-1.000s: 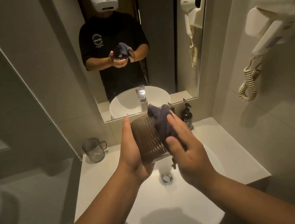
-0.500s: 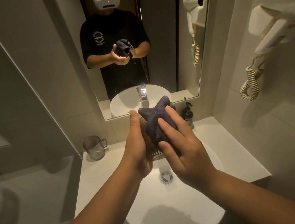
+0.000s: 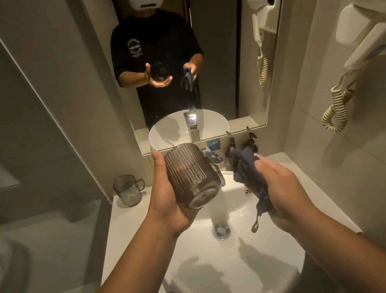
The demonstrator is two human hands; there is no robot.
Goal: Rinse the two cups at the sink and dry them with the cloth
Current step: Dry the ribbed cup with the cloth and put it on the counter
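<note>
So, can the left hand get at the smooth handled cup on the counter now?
Probably not yet: the left hand grips the ribbed brown cup. The way to the smooth grey handled cup looks free, though.

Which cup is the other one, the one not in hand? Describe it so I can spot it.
Start at the white sink basin and go to the counter's back left corner, by the glass partition. There stands the smooth cup, upright, clear grey, with a side handle. The ribbed cup lies tilted in the left hand.
</note>
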